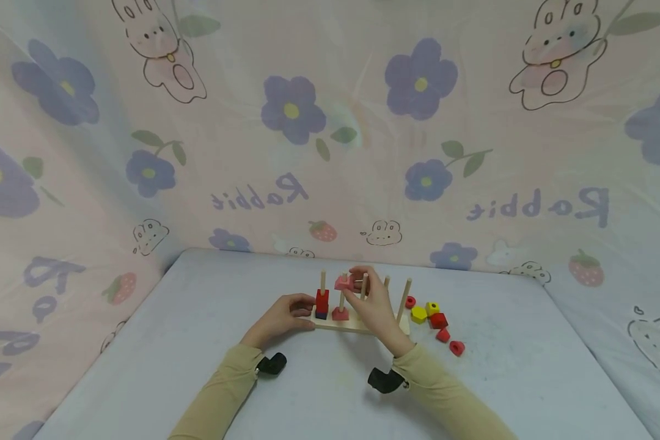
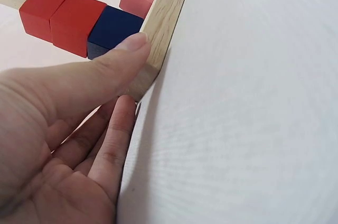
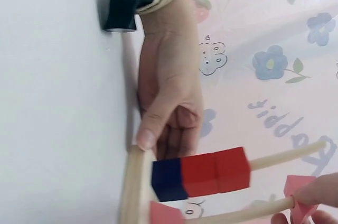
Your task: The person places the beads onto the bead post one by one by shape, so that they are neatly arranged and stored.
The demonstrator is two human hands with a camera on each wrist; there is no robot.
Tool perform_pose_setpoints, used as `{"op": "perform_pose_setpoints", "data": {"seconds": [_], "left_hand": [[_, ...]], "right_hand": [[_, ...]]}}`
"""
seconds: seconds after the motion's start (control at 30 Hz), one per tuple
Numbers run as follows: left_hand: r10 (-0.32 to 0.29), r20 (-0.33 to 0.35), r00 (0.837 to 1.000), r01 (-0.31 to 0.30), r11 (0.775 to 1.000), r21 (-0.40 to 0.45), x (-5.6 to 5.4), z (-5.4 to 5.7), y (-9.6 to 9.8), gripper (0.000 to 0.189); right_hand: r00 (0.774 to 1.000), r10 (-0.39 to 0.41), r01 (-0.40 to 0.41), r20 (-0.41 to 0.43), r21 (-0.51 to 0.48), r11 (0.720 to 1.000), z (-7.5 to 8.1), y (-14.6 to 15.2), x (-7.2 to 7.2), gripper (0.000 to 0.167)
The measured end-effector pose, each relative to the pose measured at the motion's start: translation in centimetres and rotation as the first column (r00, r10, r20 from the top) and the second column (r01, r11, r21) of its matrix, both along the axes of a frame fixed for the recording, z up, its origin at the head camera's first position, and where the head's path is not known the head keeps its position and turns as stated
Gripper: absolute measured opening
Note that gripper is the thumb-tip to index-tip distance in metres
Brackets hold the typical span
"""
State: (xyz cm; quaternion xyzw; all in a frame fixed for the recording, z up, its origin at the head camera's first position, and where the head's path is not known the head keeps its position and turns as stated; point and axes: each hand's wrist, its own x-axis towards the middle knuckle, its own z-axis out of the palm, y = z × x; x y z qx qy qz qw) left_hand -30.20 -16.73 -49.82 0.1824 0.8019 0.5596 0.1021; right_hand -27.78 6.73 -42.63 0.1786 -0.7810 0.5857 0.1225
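A wooden peg stand with several upright pegs stands on the table. Its leftmost peg carries a dark blue block at the bottom and two red blocks above it. My left hand grips the left end of the stand, its thumb against the base near the blue block. My right hand pinches a pink block around the upper part of the second peg. Another pink block sits at the foot of that same peg.
To the right of the stand lie loose pieces: a yellow hexagon, another yellow block, and several red ones, including a red block and a red piece nearest me. A patterned cloth hangs behind the table.
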Motion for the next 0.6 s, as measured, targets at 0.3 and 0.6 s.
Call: {"op": "perform_pose_setpoints", "data": {"seconds": [0.3, 0.6], "left_hand": [[-0.015, 0.013, 1.000, 0.015, 1.000, 0.006, -0.1, -0.2, 0.2, 0.054], [-0.009, 0.007, 1.000, 0.009, 1.000, 0.006, -0.2, -0.3, 0.1, 0.055]], "right_hand": [[0.997, -0.008, 0.008, 0.077, -0.009, 1.000, -2.7, 0.2, 0.1, 0.029], [0.991, -0.033, 0.029, 0.127, 0.028, 0.999, -4.6, 0.1, -0.3, 0.025]]}}
